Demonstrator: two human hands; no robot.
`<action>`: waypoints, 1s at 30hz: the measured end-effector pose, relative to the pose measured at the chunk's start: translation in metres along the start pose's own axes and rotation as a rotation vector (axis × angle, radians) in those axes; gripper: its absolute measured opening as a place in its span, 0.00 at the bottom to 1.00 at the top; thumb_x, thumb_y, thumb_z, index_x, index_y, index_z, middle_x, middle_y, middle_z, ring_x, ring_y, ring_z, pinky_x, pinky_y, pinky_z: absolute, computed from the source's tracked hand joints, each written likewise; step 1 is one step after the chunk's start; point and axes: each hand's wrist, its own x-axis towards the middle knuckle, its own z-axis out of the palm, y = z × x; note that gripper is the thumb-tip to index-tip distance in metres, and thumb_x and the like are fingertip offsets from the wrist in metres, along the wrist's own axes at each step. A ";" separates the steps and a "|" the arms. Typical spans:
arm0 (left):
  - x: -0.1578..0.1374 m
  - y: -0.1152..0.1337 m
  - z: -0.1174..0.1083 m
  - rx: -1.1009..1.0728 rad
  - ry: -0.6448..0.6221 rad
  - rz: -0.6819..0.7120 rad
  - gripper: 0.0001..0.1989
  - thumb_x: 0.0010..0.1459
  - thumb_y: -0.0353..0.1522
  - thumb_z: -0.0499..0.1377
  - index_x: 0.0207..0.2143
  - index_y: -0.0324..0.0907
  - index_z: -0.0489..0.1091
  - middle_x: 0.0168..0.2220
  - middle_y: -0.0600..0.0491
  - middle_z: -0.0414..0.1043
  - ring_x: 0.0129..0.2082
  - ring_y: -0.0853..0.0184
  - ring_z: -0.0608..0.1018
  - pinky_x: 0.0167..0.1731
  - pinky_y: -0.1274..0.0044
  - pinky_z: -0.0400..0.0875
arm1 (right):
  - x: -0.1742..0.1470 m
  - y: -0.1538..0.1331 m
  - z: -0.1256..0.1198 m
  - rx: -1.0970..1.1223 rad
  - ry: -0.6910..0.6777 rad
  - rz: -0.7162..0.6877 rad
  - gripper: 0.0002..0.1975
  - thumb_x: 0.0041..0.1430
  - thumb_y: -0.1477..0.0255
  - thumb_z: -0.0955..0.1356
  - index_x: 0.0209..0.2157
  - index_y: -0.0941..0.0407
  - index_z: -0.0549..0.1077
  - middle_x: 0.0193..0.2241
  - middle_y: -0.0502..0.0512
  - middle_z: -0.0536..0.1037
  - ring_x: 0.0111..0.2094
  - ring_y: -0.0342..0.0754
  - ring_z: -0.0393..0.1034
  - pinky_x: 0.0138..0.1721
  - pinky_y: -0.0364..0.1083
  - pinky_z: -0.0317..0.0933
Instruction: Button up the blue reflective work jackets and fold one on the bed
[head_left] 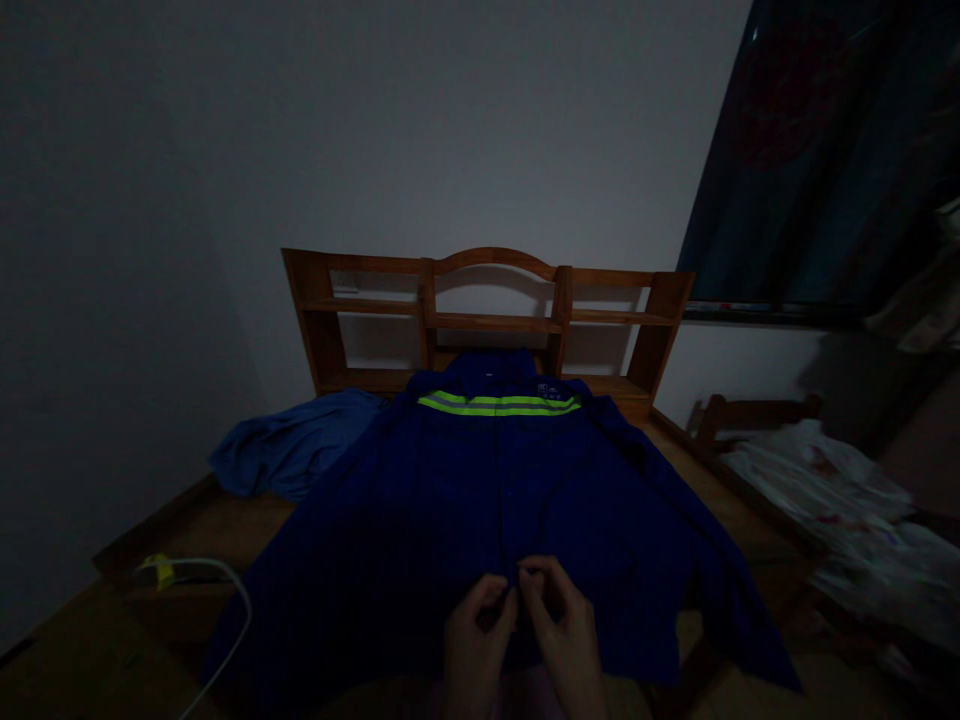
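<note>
A dark blue work jacket (450, 490) lies spread face up on a wooden desk, its collar toward the desk's shelf. A yellow-green and grey reflective strip (499, 405) crosses its chest. Low on the front opening, my left hand (480, 630) pinches the jacket's edge between thumb and fingers. Close beside it, my right hand (559, 625) is closed in a similar pinch at the same placket. Dim light hides whether a button sits between the fingertips. The sleeves reach out to both sides, the right one hanging past the desk's front.
At the desk's back stands a wooden shelf (491, 322) against the wall. A lighter blue cloth (300, 440) is bunched at left. A white cable (244, 600) with a yellow tag hangs over the front left edge. To the right, a chair (761, 412) stands near white plastic bags (825, 470).
</note>
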 end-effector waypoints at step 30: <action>-0.004 -0.003 0.012 -0.074 0.108 -0.086 0.18 0.49 0.45 0.58 0.31 0.40 0.60 0.18 0.62 0.53 0.16 0.73 0.65 0.13 0.82 0.66 | 0.001 0.004 -0.002 -0.103 0.016 -0.007 0.14 0.60 0.61 0.62 0.35 0.57 0.70 0.24 0.49 0.70 0.26 0.42 0.65 0.28 0.38 0.55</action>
